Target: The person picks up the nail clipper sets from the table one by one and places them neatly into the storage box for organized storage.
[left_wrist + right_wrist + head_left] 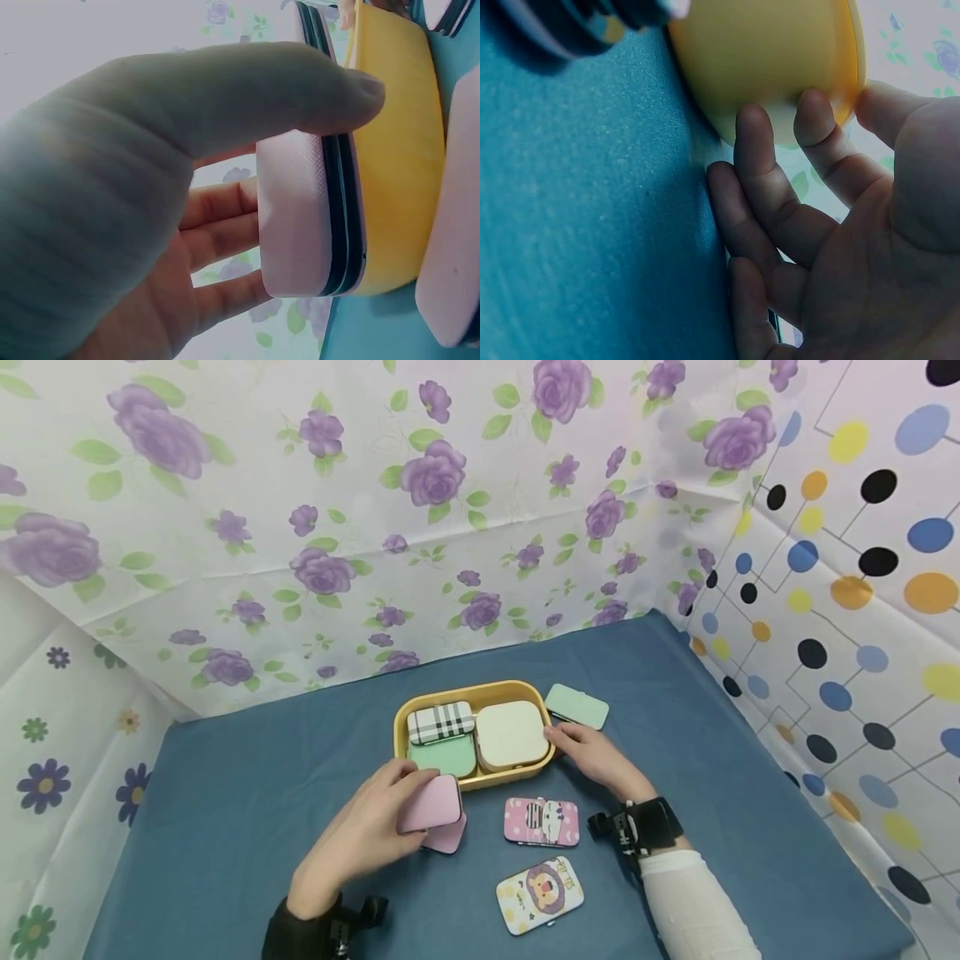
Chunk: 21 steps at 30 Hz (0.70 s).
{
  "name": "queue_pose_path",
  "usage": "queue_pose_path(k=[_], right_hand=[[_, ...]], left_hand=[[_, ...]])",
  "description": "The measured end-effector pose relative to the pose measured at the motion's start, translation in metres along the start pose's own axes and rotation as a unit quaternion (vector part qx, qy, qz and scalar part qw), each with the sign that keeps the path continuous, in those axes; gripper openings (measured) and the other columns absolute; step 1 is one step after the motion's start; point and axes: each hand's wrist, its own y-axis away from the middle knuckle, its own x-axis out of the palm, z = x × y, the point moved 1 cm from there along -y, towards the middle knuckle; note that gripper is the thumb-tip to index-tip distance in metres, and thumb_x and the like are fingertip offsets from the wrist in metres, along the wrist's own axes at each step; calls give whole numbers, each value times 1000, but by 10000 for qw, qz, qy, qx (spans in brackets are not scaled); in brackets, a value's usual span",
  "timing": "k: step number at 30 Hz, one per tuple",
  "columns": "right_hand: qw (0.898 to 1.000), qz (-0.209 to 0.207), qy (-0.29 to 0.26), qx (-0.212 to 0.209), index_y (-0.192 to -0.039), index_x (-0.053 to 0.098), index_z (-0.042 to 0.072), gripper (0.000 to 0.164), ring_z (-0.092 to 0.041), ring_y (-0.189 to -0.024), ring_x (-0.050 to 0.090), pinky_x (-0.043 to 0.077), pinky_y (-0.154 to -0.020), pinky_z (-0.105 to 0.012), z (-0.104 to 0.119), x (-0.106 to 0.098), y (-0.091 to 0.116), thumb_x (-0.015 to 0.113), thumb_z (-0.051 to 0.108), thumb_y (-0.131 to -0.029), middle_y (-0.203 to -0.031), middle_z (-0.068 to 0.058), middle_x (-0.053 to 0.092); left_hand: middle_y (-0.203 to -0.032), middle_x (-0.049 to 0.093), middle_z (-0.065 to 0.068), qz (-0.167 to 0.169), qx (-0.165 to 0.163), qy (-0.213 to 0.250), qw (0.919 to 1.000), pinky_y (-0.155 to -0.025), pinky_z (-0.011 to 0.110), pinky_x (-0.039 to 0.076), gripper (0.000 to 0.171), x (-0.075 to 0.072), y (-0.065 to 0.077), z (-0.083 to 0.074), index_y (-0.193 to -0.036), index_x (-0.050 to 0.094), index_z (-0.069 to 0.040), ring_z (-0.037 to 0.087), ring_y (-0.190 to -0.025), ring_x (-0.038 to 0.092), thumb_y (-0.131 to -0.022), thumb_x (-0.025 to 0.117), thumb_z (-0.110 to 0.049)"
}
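Observation:
My left hand (375,822) holds a pink hinged case (431,803), thumb along one edge and fingers at the opposite side. The case's dark seam shows in the left wrist view. Just below it, a second pink case (447,837) lies on the cloth. My right hand (600,760) grips the right end of a yellow bin (467,783), thumb at its rim and fingertips against its outer wall. Inside the bin, a plaid case (441,722) lies over a mint green case (444,756) on the left. A cream case (513,735) fills the right side.
A pale green case (577,706) lies beyond my right hand, by the bin's corner. Nearer me are a pink cartoon case (541,822) and a yellow-white lion case (539,895). Blue cloth (247,793) covers the table, with patterned sheets hanging around it.

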Motion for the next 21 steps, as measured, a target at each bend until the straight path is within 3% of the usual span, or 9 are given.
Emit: queue_pose_path(k=[12,21], right_hand=[[10000,25,-13,28,-96,68,21,53,-26,-91,56,39,-78,-40,-1,1,1,47,69,-93,-99,-6,61],[10000,2,-13,32,-96,68,22,54,-25,-91,56,38,-79,-40,-1,0,0,47,71,-92,-100,-5,61]], left_hand=[[-120,49,-7,114,-75,205,9997,-83,35,45,71,1,-20,1,-137,58,-23,12,-101,48,-73,87,-22],[-119,49,-6,-86,103,5,9999,-79,34,43,72,2,-33,5,-138,58,-20,13,-96,48,-73,86,-23]])
